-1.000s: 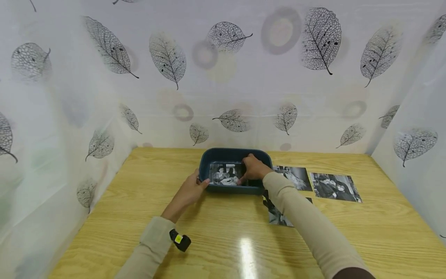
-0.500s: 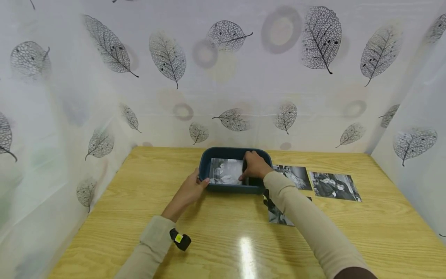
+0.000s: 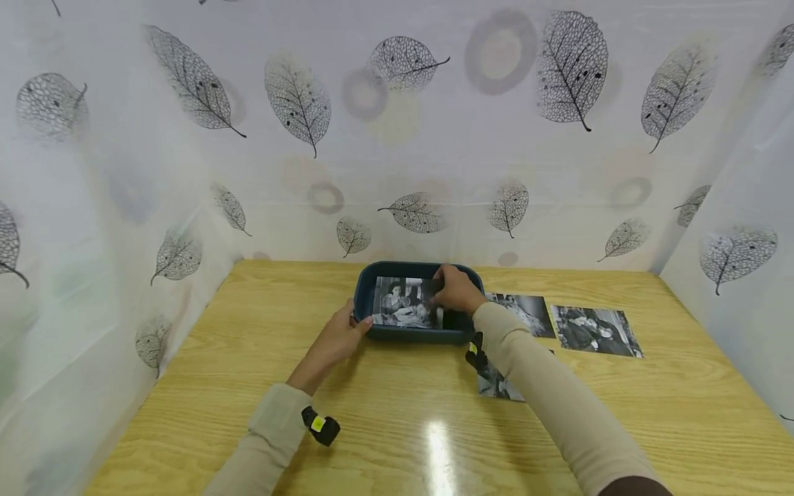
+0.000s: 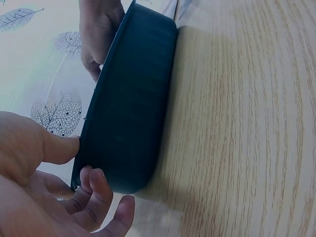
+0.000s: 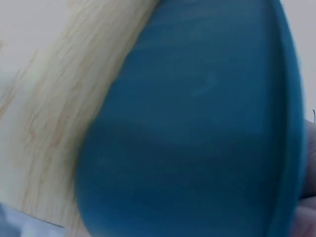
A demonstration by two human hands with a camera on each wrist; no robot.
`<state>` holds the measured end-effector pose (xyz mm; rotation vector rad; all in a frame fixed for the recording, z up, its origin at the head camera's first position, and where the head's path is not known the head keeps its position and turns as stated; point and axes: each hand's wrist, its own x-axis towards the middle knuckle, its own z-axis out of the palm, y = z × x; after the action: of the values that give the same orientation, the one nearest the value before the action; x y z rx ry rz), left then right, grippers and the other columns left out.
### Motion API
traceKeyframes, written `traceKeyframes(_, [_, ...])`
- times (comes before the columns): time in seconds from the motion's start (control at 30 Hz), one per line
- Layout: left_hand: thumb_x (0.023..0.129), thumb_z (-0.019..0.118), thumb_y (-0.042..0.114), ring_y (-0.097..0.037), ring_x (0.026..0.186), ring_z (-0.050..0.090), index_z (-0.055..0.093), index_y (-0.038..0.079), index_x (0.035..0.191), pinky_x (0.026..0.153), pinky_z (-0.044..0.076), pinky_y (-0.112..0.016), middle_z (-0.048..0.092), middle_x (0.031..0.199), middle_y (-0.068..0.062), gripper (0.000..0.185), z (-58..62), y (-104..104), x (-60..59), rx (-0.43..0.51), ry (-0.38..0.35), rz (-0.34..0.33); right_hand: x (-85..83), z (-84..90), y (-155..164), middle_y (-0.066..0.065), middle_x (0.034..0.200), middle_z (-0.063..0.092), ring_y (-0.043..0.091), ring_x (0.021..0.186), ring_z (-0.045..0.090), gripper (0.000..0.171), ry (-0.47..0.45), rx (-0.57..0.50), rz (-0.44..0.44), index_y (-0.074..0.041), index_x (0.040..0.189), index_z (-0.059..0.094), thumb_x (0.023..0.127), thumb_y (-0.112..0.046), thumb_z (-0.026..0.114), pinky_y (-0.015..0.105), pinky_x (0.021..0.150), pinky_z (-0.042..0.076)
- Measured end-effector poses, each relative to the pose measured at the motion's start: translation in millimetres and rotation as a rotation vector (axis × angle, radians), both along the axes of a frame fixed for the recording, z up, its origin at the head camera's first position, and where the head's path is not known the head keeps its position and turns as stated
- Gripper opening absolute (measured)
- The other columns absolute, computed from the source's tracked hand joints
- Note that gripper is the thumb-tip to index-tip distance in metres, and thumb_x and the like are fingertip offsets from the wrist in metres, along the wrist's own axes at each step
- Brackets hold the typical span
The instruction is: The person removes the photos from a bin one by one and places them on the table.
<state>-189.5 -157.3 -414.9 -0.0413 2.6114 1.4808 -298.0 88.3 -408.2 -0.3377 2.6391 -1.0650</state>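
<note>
A dark blue rectangular plastic bin [image 3: 417, 336] stands on the wooden table near the back wall. My left hand [image 3: 337, 337] grips its front left corner; in the left wrist view the thumb [image 4: 60, 149] lies at the rim and the other fingers curl beside the outer wall. Inside the bin is a black-and-white photo [image 3: 400, 303]. My right hand [image 3: 457, 291] reaches over the bin's right side and pinches the photo's right edge. In the right wrist view the bin's wall [image 5: 187, 128] hides most of that hand.
Right of the bin lie two more black-and-white photos, one [image 3: 527, 315] close beside it and one [image 3: 599, 332] farther right. Another photo [image 3: 496, 386] sits in front, partly under the right forearm. A leaf-patterned sheet [image 3: 422, 138] hangs behind the table [image 3: 248, 331].
The photo in the bin has shifted slightly up and away, its surface flashing with glare midway. My right hand rose a little with it. The left hand stays on the corner.
</note>
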Motion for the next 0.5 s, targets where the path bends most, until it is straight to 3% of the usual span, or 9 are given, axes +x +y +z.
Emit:
traceKeyframes(0.17, [0.107,0.053,0.019,-0.026,0.094,0.052,0.039,0.003,0.151,0.073,0.043,-0.036,0.055,0.109,-0.014,0.049,0.1,1,1.1,-0.001,-0.012,0.001,0.3,2.9,7,0.028,0.129,0.05,0.034,0.094,0.063,0.042,-0.006,-0.122,-0.007,0.006,0.13,0.048,0.092,0.001,0.067,0.039,0.072,0.056])
traceKeyframes(0.33, [0.108,0.051,0.021,-0.03,0.108,0.052,0.019,-0.001,0.16,0.086,0.045,-0.042,0.054,0.127,-0.021,0.065,0.6,2,2.1,-0.021,-0.031,0.001,1.4,11.6,13,0.027,0.117,0.054,0.036,0.098,0.063,0.041,-0.027,-0.195,-0.036,0.007,0.131,0.048,0.093,0.004,0.064,0.042,0.074,0.057])
traceKeyframes(0.5, [0.108,0.051,0.022,-0.033,0.119,0.05,0.015,-0.001,0.16,0.097,0.043,-0.05,0.049,0.139,-0.025,0.067,1.4,2,3.4,-0.013,-0.053,0.002,3.7,24.1,22,0.023,0.105,0.058,0.032,0.088,0.066,0.042,-0.037,-0.241,-0.056,0.006,0.133,0.047,0.094,0.006,0.062,0.047,0.08,0.057])
